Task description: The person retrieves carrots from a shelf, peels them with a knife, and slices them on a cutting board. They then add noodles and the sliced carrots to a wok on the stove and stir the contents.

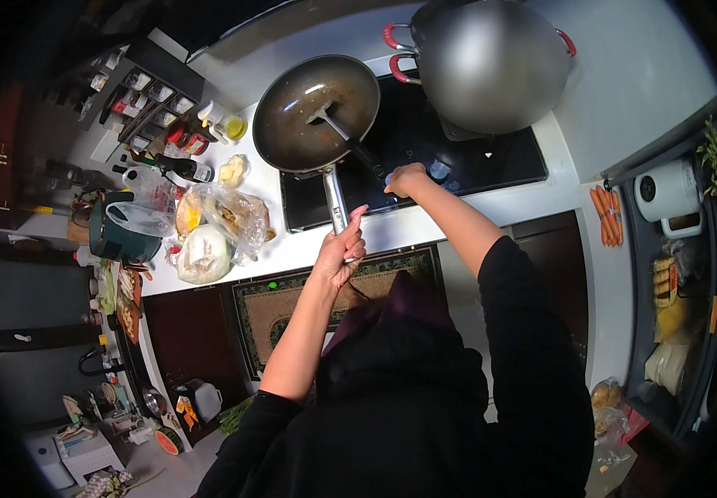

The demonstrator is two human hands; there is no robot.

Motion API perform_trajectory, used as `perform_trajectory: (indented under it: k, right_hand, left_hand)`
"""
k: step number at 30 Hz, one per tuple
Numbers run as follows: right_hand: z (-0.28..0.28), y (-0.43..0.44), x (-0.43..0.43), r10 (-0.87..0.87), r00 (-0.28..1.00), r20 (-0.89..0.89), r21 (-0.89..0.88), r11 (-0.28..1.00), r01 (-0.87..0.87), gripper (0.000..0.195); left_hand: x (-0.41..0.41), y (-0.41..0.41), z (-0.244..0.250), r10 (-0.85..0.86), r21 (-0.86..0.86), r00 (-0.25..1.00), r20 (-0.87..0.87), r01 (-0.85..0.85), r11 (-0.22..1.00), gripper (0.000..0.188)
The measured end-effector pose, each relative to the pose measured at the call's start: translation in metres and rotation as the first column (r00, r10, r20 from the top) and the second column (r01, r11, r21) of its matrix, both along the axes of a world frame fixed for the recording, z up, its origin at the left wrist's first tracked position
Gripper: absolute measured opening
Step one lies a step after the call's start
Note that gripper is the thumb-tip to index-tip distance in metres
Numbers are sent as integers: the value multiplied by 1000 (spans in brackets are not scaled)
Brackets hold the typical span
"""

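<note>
My left hand (pixel 341 252) is wrapped around the metal handle (pixel 335 198) of a dark wok-style frying pan (pixel 296 118), with the thumb along the handle. The pan sits tilted at the left part of the black glass cooktop (pixel 489 165). A turner (pixel 333 124) with a metal head and black handle rests in it, its handle reaching over the rim towards me. My right hand (pixel 407 180) is at the cooktop's front, fingers closed on a small bluish knob, mostly hidden, beside the turner's handle end. Another bluish knob (pixel 439 170) shows to its right.
A large pot with red handles (pixel 399 68) stands at the back right under a domed metal lid (pixel 495 65). Bagged food (pixel 234 218), a wrapped white vegetable (pixel 204 254), bottles (pixel 184 167) and a spice rack (pixel 159 93) crowd the left counter. Carrots (pixel 607 215) lie at right.
</note>
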State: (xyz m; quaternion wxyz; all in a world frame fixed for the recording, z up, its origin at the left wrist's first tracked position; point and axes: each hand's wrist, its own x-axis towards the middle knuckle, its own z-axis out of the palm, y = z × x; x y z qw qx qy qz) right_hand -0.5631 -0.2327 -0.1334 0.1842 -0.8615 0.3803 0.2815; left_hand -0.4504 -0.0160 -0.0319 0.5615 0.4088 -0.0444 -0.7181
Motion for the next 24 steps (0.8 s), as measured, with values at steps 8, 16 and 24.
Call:
perform_trajectory:
  k: [8, 16, 24]
  right_hand:
    - [-35, -18, 12, -52, 998, -37, -14, 999, 52, 52]
    - [-32, -16, 17, -78, 995, -69, 14, 997, 79, 53]
    - [-48, -23, 15, -51, 997, -49, -23, 998, 50, 60]
  left_hand:
    - [6, -1, -3, 22, -8, 999, -28, -23, 1000, 38]
    - [14, 7, -5, 61, -1, 996, -61, -61, 998, 43]
    - [16, 8, -2, 54, 25, 995, -88, -52, 998, 43]
